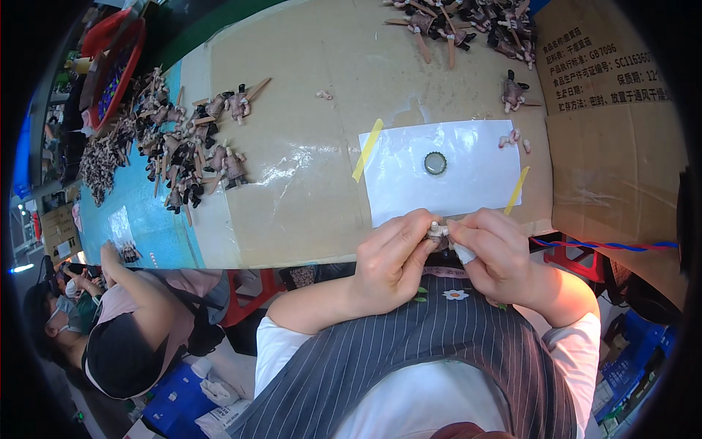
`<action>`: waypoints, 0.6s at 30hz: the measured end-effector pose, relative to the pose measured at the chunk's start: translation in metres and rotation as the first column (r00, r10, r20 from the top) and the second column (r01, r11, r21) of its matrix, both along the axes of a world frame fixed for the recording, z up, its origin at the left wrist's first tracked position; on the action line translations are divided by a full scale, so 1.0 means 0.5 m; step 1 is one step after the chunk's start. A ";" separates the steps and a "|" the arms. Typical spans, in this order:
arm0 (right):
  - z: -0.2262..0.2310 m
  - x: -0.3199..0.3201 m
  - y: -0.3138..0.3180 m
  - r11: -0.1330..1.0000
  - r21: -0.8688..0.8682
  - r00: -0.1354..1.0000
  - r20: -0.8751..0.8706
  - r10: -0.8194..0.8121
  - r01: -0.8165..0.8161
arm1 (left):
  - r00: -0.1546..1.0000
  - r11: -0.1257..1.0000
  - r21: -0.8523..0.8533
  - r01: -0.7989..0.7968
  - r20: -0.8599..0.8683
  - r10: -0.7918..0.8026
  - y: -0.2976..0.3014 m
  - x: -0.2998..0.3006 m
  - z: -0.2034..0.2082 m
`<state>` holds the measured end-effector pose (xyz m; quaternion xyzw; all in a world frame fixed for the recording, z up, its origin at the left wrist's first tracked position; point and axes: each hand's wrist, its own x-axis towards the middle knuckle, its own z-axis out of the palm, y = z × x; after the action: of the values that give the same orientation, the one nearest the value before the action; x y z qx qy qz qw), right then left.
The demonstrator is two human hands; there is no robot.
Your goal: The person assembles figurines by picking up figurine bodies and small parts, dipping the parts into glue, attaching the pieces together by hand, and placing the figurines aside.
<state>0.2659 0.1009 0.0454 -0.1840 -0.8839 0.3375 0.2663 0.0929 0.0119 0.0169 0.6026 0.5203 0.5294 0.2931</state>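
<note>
Close to the table's front edge, my left hand (398,256) and my right hand (499,252) meet, fingertips pinched around a small doll figure (438,231). Its pale top pokes out between the thumbs and fingers, while the darker lower part is mostly hidden. A bit of white material (463,253), perhaps cloth or tissue, shows under my right fingers. Just beyond my hands lies a white sheet of paper (398,186) taped down with yellow strips. On it rests a round metal bottle cap (435,163), hollow side up. Small pale pieces (510,138) lie at the sheet's right side.
Doll figures with brown sticks are heaped at the left (175,139) and far right (468,25). One lone figure (514,91) lies near a tall cardboard box (614,154) on the right. A red basket (121,73) stands far left; a co-worker (139,314) sits at the left.
</note>
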 end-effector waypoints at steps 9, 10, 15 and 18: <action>-0.013 -0.003 -0.003 1.000 0.011 0.998 -0.062 -0.012 0.013 | 0.999 1.000 0.013 -0.023 -0.022 0.023 0.005 -0.005 -0.005; -0.013 -0.001 -0.002 1.000 0.022 0.997 -0.079 -0.015 0.017 | 1.000 0.999 0.039 0.005 -0.028 -0.003 0.011 -0.010 -0.003; -0.018 0.015 0.001 0.940 -0.335 0.987 -0.115 -0.112 0.067 | 0.989 0.983 0.139 0.118 -0.110 -0.103 0.028 -0.037 -0.003; -0.036 0.018 -0.007 0.547 -0.828 0.949 -0.065 -0.310 0.122 | 0.988 0.973 0.191 0.131 -0.111 -0.111 0.028 -0.034 -0.005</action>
<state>0.2749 0.0975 0.0272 -0.3579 -0.5669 0.6870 0.2801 0.0761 0.0259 0.0142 0.6851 0.4413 0.5288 0.2373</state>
